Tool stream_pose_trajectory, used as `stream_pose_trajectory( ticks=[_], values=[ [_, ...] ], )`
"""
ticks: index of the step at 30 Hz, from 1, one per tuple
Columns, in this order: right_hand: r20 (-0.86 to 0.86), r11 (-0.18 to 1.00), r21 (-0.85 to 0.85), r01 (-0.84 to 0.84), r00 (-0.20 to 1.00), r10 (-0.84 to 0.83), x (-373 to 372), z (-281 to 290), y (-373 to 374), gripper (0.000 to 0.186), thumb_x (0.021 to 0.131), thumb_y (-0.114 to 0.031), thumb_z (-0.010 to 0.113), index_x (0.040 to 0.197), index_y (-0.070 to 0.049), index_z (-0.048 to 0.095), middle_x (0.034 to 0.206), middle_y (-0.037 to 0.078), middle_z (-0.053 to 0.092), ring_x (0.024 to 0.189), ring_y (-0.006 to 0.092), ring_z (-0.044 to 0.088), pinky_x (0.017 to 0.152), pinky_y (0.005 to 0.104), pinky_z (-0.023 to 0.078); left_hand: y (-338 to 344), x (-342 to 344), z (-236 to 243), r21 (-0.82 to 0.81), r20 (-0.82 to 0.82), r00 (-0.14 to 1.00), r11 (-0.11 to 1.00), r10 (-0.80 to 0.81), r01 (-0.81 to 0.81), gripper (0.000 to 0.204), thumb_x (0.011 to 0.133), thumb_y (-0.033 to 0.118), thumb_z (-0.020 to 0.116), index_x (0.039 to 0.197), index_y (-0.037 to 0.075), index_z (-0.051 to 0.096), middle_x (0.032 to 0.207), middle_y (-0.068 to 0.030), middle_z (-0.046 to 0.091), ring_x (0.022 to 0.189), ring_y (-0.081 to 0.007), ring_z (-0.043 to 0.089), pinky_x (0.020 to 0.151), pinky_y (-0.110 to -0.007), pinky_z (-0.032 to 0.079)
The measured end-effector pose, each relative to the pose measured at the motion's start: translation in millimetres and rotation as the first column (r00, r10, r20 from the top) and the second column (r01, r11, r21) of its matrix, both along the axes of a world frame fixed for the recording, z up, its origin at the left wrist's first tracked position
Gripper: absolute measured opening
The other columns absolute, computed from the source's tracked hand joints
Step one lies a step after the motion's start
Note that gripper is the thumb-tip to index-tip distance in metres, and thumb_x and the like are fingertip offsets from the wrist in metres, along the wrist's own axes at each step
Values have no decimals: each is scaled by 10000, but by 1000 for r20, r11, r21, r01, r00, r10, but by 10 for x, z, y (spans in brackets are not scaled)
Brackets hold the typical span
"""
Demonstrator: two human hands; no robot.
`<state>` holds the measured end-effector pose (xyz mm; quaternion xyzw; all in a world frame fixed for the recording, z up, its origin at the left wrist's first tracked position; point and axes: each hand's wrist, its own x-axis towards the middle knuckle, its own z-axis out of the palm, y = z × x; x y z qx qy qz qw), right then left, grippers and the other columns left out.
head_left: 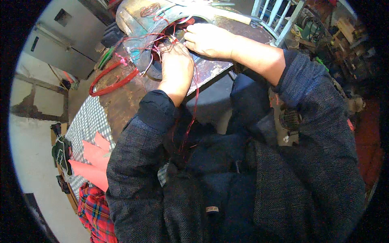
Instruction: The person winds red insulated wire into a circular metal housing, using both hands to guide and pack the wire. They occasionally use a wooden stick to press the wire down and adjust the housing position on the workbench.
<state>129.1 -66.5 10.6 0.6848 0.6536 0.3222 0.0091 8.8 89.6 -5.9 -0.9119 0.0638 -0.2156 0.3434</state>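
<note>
A round motor stator [153, 69] with a greenish metal housing rests on the worktable, its bore facing me. Thin reddish winding wires [196, 95] tangle around the opening, and some hang down over the table's edge to my lap. My left hand [177, 67] reaches into the mouth of the bore, its fingers bent and closed among the wires. Beside it, my right hand [210, 40] is curled in a pinch at the right of the opening. Its fingertips meet close to the wires, but whatever lies between them is too small to make out.
Left of the stator lies a bound loop of red wire [97, 87]. Pink sheets [95, 154] and a checked cloth [87, 117] are at the lower left. A pale-handled tool [233, 16] lies behind my right hand, near a light-blue metal rack [279, 20]. Clutter fills the far right.
</note>
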Motion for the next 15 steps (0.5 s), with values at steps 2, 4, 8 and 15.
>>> stream_pose_trajectory(
  ticks=[2, 4, 8, 15],
  values=[
    [3, 999, 48, -6, 1000, 6, 13, -6, 56, 172, 920, -185, 613, 912, -39, 702, 961, 100, 637, 957, 278, 646, 816, 400, 552, 7, 15, -63, -45, -34, 999, 999, 1, -3, 495, 1001, 182, 502, 1407, -87, 591, 1315, -225, 670, 1303, -384, 583, 1175, -572, 381],
    [-16, 996, 84, -32, 999, 34, 18, 7, 91, 178, 898, -186, 612, 831, -60, 716, 914, 94, 659, 935, 276, 660, 772, 411, 563, -17, 13, -110, -66, -39, 999, 998, -11, 8, 498, 1008, 189, 493, 1414, -82, 590, 1385, -222, 638, 1355, -388, 549, 1198, -586, 354],
    [-100, 995, -18, 94, 990, -95, -31, 23, -46, 246, 920, -197, 578, 964, -15, 737, 1004, 131, 684, 1019, 313, 650, 907, 418, 557, -80, 117, -127, -310, -8, 995, 946, -104, 97, 563, 1036, 274, 497, 1455, -99, 543, 1569, -269, 485, 1499, -421, 402, 1255, -571, 279],
    [154, 965, 142, 219, 958, -240, -255, -125, -354, 420, 939, -186, 533, 1198, 107, 685, 1233, 241, 683, 1207, 377, 625, 1201, 482, 399, -214, 212, -88, -488, -23, 987, 864, -158, 127, 734, 977, 461, 628, 1426, -116, 560, 1553, -297, 485, 1494, -430, 394, 1278, -538, 229]
  ],
)
